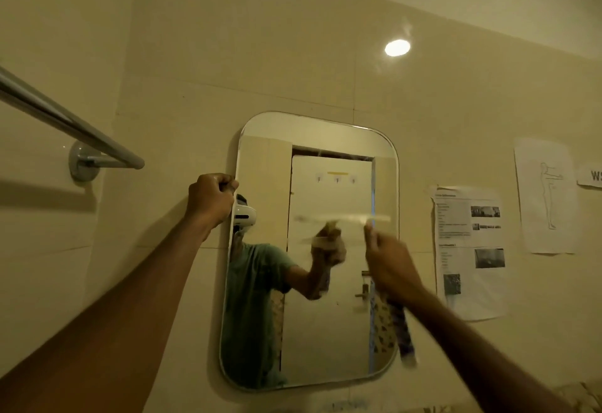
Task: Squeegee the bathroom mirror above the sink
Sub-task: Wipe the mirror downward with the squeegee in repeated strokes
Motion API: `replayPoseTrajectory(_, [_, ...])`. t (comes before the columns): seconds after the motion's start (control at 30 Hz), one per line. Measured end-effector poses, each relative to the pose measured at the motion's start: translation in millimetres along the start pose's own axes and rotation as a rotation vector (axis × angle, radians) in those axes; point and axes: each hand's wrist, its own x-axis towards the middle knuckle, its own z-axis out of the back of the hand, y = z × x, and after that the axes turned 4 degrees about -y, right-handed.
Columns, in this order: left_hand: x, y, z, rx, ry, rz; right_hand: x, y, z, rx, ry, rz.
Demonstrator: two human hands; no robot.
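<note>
A rounded rectangular mirror (329,331) hangs on the beige tiled wall. My left hand (210,199) is closed on the mirror's upper left edge. My right hand (389,264) is in front of the mirror's right half, gripping a pale squeegee (345,218) whose blade lies about level across the glass at mid-height. The squeegee and my right hand are blurred by motion. The mirror reflects a person in a green shirt, the raised arm and a white door.
A chrome towel rail (65,121) juts out from the wall at the left, close to my left arm. Printed paper sheets (470,249) and a drawing sheet (545,196) are stuck to the wall right of the mirror. A light reflection (396,47) shines above.
</note>
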Motion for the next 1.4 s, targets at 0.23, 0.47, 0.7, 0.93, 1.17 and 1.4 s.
replayPoseTrajectory(0.23, [5, 4, -1, 0.003, 0.017, 0.006, 131, 80, 54, -0.039, -0.119, 0.043])
replayPoseTrajectory(0.47, [5, 7, -4, -0.003, 0.000, -0.001, 49, 11, 19, -0.057, 0.044, -0.034])
replayPoseTrajectory(0.7, [-17, 11, -4, 0.046, -0.041, 0.005, -23, -29, 13, -0.096, 0.133, -0.112])
replayPoseTrajectory(0.93, [-43, 41, -2, 0.132, 0.005, -0.034, 35, -7, 37, -0.054, -0.027, -0.094])
replayPoseTrajectory(1.17, [-59, 53, 0, 0.148, 0.010, -0.054, -102, -72, -18, -0.038, 0.055, -0.245])
replayPoseTrajectory(1.4, [-70, 67, 10, 0.066, 0.137, 0.050, -48, -9, -2, -0.032, 0.013, -0.105])
